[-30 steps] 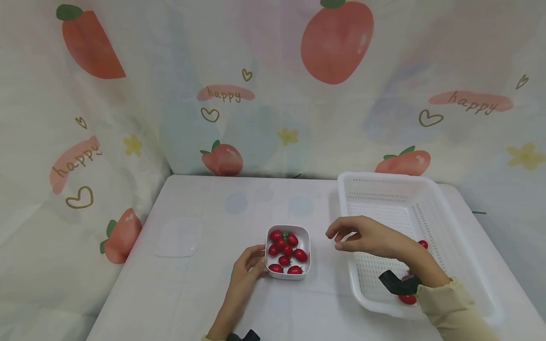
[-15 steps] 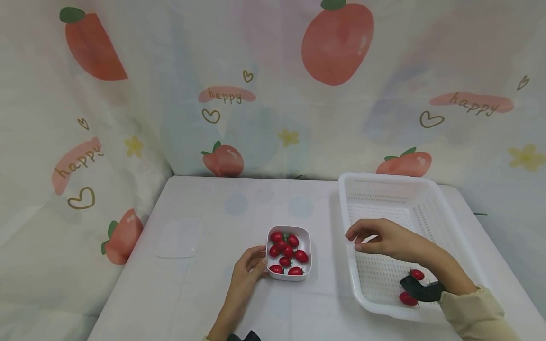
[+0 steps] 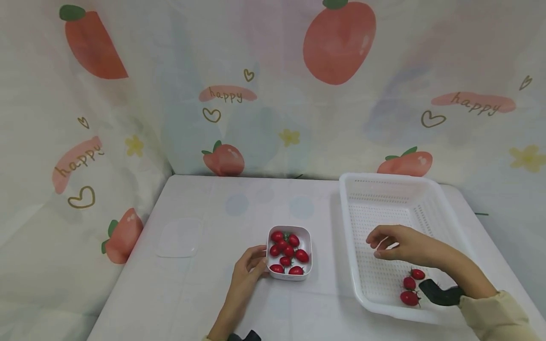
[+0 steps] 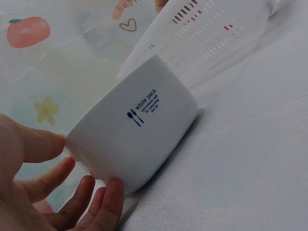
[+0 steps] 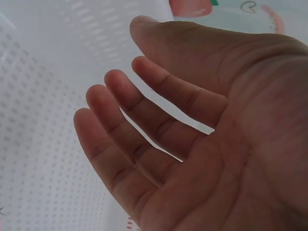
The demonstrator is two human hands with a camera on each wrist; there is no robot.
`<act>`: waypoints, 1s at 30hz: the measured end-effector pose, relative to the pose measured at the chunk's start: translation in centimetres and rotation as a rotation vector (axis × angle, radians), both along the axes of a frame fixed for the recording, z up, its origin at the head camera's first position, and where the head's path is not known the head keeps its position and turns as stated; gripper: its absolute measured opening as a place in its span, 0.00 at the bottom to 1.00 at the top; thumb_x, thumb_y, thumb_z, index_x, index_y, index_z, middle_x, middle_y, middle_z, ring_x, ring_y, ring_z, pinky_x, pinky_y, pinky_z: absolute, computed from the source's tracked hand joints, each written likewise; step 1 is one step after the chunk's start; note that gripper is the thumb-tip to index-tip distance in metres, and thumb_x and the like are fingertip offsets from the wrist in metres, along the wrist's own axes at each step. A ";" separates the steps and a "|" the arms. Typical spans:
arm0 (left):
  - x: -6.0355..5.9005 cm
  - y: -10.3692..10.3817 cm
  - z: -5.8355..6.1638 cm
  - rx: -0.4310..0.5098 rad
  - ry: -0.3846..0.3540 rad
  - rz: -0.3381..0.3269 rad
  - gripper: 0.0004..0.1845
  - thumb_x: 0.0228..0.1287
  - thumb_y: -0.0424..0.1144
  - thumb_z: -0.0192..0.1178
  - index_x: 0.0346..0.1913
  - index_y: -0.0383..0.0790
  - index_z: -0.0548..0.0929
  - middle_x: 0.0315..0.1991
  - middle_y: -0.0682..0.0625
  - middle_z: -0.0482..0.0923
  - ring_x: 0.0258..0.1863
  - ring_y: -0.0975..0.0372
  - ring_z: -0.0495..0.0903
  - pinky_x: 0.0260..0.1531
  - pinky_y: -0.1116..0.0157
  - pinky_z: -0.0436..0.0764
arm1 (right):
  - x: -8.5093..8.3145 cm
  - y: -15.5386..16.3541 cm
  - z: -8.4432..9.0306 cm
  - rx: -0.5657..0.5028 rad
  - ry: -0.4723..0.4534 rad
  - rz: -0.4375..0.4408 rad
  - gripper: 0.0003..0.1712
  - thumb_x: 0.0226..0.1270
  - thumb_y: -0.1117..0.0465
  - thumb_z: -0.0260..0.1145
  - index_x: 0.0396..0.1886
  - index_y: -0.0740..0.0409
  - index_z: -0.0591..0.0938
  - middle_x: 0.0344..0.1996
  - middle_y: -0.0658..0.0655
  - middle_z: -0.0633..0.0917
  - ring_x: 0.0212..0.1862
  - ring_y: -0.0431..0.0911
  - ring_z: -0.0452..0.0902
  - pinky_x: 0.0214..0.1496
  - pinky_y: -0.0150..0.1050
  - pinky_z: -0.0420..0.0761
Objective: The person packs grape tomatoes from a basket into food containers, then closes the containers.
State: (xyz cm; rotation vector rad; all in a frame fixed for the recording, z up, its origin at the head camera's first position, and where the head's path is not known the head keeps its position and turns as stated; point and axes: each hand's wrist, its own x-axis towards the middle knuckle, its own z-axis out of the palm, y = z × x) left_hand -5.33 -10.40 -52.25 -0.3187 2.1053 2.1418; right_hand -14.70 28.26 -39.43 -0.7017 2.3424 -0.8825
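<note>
My left hand [image 3: 247, 272] holds a white food container [image 3: 308, 270] at its left end. The left wrist view shows the thumb at the rim and bent fingers against the wall of the container [image 4: 144, 125], which bears printed lettering. Several cherry tomatoes [image 3: 288, 251] lie inside it. My right hand [image 3: 403, 246] is over the white basket [image 3: 355, 284], its fingers loosely bent and apart from the thumb. The right wrist view shows nothing between the fingers of the hand [image 5: 192, 144]. In the basket, 3 cherry tomatoes [image 3: 409, 298] show near the front, beside the right wrist's black strap.
A clear, flat lid [image 3: 179, 237] lies on the white table [image 3: 213, 303] at the left. The basket has raised, slotted walls and takes up the table's right side. A printed cloth [image 3: 273, 113] hangs behind and to the left.
My right hand has moved right from beside the basket's left rim to over its inside. The cherry tomatoes near its wrist show more fully. The left hand and the container stay put.
</note>
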 end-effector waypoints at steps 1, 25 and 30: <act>0.0 0.0 0.0 0.001 0.000 0.000 0.22 0.74 0.37 0.61 0.68 0.42 0.77 0.65 0.40 0.77 0.60 0.54 0.81 0.48 0.67 0.88 | 0.0 0.3 -0.1 0.010 0.002 0.000 0.18 0.70 0.59 0.72 0.55 0.63 0.81 0.46 0.55 0.85 0.45 0.36 0.82 0.48 0.30 0.87; 0.0 0.3 0.1 0.001 -0.023 0.016 0.22 0.74 0.37 0.61 0.68 0.43 0.77 0.65 0.42 0.77 0.61 0.54 0.81 0.49 0.65 0.89 | -0.3 4.2 -1.6 0.335 -0.054 -0.188 0.24 0.66 0.62 0.74 0.55 0.72 0.78 0.47 0.67 0.85 0.48 0.58 0.84 0.49 0.55 0.90; 0.1 0.3 0.1 0.013 -0.025 0.012 0.22 0.74 0.36 0.61 0.68 0.42 0.77 0.65 0.42 0.77 0.61 0.54 0.81 0.49 0.66 0.88 | -0.3 4.9 -2.5 0.378 -0.107 -0.200 0.26 0.65 0.60 0.74 0.55 0.72 0.78 0.46 0.66 0.85 0.48 0.55 0.84 0.51 0.57 0.89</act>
